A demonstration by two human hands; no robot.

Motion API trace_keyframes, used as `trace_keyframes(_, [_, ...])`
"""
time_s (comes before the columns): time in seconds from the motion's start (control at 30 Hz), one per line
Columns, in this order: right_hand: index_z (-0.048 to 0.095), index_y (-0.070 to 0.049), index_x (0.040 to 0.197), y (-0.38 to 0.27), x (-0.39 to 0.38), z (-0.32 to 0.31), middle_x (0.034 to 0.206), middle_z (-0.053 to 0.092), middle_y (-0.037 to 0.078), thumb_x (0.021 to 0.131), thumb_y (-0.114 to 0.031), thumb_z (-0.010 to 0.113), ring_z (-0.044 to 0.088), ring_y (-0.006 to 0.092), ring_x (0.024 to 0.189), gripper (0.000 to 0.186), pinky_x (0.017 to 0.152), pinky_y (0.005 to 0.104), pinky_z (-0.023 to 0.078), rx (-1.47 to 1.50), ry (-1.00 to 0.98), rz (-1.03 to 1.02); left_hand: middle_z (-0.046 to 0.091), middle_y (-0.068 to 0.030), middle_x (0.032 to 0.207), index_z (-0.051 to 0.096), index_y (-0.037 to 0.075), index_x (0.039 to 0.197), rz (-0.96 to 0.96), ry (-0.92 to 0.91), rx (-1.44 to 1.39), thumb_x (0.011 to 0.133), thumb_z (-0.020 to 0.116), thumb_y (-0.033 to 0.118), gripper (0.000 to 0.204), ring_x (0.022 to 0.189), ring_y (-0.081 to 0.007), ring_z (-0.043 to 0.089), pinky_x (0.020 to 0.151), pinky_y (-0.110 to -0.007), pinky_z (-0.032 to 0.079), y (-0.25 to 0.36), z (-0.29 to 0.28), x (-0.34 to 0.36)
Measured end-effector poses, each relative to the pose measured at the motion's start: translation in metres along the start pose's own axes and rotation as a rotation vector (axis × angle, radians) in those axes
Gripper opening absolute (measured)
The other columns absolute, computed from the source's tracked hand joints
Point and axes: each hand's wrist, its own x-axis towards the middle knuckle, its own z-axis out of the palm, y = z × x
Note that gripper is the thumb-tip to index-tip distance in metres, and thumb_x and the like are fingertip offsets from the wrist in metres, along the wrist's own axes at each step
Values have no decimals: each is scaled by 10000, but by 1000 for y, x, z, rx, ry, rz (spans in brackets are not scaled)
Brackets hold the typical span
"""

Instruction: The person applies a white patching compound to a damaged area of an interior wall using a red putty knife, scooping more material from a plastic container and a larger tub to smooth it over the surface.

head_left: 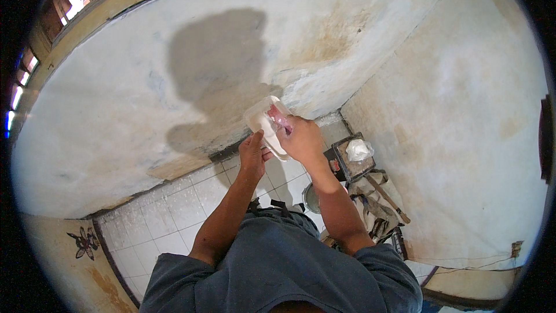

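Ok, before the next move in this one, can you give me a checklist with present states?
1. Left hand holding the white tray by its side: ok.
2. Right hand gripping the reddish object: ok.
3. Reddish object positioned over the tray: ok.
4. Exact nature of the tray's white contents: cannot tell.
5. Wall evenly coloured: not ok, brownish patches show.

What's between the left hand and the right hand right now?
In the head view, the shallow white tray lies between them: the left hand grips its left side, while the right hand holds a reddish tool over it.
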Motion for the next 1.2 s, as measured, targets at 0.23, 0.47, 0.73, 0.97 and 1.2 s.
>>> trace_keyframes(0.23, [621,-17,765,-8,-1,0,773,643,211,733,-204,633,635,397,715,190,664,458,515,16,-7,-109,660,-43,872,584,78,1041,-15,25,45,878,635,296,277,639,-143,662,518,-259,556,6,0,-1])
trace_keyframes(0.47, [658,-39,787,-6,2,0,732,643,197,721,-177,625,641,373,691,156,652,431,521,109,-28,-67,661,-51,881,578,69,1046,-5,-5,-20,883,625,289,278,649,-147,662,518,-256,558,7,4,-1])
trace_keyframes(0.73, [679,-72,841,5,12,1,745,648,191,742,-208,629,641,374,701,176,651,435,522,155,15,-59,664,-76,919,576,63,1026,4,-31,-26,885,618,269,253,728,-178,689,587,-287,588,7,-6,0])
trace_keyframes(0.97, [678,-50,795,15,17,-3,666,630,158,728,-183,654,628,329,614,151,588,380,494,159,88,-31,666,-101,946,582,49,1037,2,-17,-13,876,627,261,270,739,-208,694,582,-299,591,7,-9,-4])
trace_keyframes(1.2, [657,-26,787,15,19,-10,665,623,172,734,-188,657,619,355,626,171,596,406,494,33,103,-27,659,-110,979,578,33,1064,6,22,-10,874,626,259,299,775,-219,692,615,-306,593,9,-3,-9])
